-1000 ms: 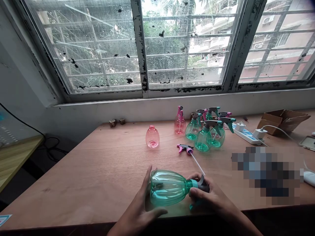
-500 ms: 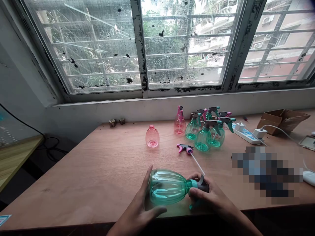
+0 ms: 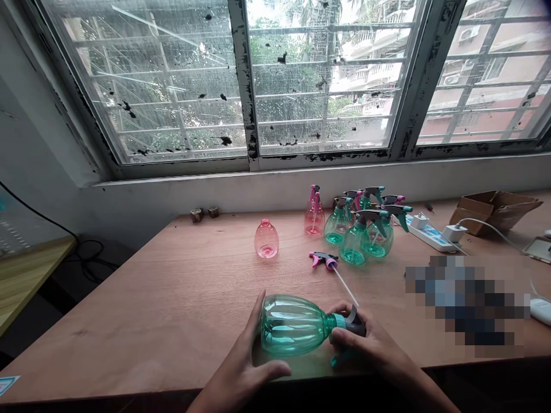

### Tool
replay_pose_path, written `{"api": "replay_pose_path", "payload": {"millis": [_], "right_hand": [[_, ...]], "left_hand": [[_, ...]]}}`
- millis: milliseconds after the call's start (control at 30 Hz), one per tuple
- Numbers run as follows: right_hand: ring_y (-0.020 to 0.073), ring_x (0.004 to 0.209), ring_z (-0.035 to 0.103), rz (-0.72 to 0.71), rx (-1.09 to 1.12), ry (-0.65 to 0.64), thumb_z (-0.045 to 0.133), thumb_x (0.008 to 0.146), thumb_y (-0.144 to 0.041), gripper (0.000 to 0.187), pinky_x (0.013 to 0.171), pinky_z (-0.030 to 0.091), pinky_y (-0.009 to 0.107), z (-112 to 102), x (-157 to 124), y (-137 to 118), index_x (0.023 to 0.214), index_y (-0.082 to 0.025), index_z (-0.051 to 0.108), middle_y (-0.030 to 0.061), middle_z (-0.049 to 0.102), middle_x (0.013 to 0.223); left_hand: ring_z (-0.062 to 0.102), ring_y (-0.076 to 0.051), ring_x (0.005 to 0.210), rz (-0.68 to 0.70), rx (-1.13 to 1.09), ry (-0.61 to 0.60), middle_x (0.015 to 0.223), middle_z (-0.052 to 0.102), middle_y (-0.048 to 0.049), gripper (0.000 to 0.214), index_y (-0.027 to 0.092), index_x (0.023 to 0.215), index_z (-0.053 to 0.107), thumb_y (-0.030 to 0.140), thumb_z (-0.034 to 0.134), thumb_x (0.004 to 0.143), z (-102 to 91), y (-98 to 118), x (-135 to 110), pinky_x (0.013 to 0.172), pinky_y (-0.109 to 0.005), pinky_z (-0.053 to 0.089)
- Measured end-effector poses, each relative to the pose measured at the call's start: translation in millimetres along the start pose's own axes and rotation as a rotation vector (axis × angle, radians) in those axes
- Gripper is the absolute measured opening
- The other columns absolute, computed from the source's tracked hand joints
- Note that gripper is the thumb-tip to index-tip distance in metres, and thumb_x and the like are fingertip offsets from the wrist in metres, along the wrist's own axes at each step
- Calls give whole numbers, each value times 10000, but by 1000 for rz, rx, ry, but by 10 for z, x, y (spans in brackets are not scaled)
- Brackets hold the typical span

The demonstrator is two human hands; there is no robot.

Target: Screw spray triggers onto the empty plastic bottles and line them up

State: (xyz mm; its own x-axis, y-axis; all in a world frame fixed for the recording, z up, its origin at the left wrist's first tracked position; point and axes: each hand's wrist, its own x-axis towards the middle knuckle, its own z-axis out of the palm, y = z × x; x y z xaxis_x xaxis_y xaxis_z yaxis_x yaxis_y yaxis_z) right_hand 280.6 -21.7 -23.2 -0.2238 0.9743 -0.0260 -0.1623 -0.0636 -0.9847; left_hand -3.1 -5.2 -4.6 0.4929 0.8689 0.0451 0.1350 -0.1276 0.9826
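Note:
A clear green spray bottle [image 3: 293, 326] lies on its side in the air near the table's front edge, its base to the left. My right hand [image 3: 364, 338] is closed around its dark spray head [image 3: 355, 324] and teal collar, thumb and fingers at the neck. At the base my left hand [image 3: 243, 357] is spread, fingers stretched up along the bottom and thumb apart below; contact there is hard to make out. Just beyond the bottle lies a pink-and-black spray head [image 3: 325, 261] with a white tube. A pink bottle without a head [image 3: 267, 240] stands farther back.
Several green spray bottles [image 3: 353, 244] stand grouped at the back, beside a pink spray bottle [image 3: 314, 218]. To their right are a white power strip [image 3: 437, 236] and an open cardboard box [image 3: 491, 212]. A blurred patch covers part of the right side.
The green bottle's base has risen very slightly, and my left thumb has shifted a little. My right hand stays in place on the spray head.

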Motion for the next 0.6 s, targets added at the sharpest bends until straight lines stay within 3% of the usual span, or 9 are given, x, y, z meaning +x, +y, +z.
{"api": "replay_pose_path", "payload": {"millis": [133, 333, 467, 600], "right_hand": [[180, 595, 664, -2, 0, 17, 825, 784, -485, 446, 601, 515, 286, 22, -5, -25, 1025, -177, 611, -1, 731, 649], [188, 586, 665, 3, 1, 31, 844, 747, -505, 466, 590, 515, 291, 35, -5, -47, 998, -177, 628, -2, 718, 656], [195, 597, 661, -2, -26, 30, 837, 755, -505, 464, 593, 510, 296, 30, -11, -42, 1010, -180, 625, -2, 712, 663], [191, 612, 653, -8, -55, 21, 817, 785, -494, 449, 610, 513, 305, 20, -10, -37, 1031, -176, 616, 2, 714, 671]], "left_hand": [[181, -338, 1561, -23, 2, -5, 1698, 240, -79, 953, 272, 1619, 176, 407, 755, 874, -14, 15, 4, 1282, -498, 122], [254, -282, 1546, 41, 0, -31, 1709, 211, -10, 1013, 395, 1609, 15, 318, 735, 902, 1, 2, 8, 1280, -478, 145], [139, -319, 1572, -1, -10, -29, 1720, 159, -47, 1047, 331, 1622, 50, 428, 764, 863, -21, -6, -6, 1283, -490, 109], [147, -346, 1567, -30, -12, -40, 1701, 220, -104, 939, 262, 1625, 138, 508, 686, 903, -37, 15, -14, 1276, -538, 112]]}}
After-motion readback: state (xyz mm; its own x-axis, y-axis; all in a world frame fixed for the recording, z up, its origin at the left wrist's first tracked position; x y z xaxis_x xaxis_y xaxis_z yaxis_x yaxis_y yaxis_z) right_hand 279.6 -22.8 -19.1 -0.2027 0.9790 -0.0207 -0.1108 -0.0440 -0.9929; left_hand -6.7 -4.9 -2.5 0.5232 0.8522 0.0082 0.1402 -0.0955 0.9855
